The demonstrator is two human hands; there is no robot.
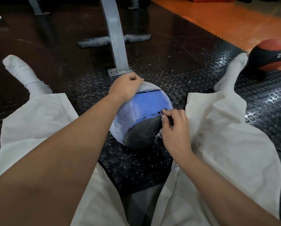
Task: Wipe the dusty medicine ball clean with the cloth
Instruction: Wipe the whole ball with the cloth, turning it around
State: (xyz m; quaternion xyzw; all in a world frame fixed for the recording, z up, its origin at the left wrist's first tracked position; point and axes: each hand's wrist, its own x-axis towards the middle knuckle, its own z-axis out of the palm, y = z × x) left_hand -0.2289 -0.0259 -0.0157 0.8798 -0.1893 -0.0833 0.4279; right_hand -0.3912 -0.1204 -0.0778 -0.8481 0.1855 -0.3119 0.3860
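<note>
Head view: a round medicine ball (146, 101), banded in blue, pale grey and black, is seen lying on a black rubber floor mat (193, 66) between the person's spread legs. The left hand (125, 88) is laid on its far upper left edge, with the fingers (134, 79) curled tightly down over the rim. The right hand (175, 128) is pressed to the ball's right side, where a small dark piece (170, 122) is pinched between thumb and fingertips (whether it is the cloth cannot be told).

The ball's skin is finely pebbled. A pale, dusty film is spread over its left half, while the blue band looks cleaner. The mat is covered with raised round studs and shines in places.

Close behind the ball, a grey metal post (116, 46) is fixed to the mat by a flat foot plate (113, 72). The ball is flanked by loose pale trouser legs (218, 128), with bare mat left on either side of it. A red and black ball (273, 54) is set well apart at the right, by the edge of an orange floor (226, 22).
</note>
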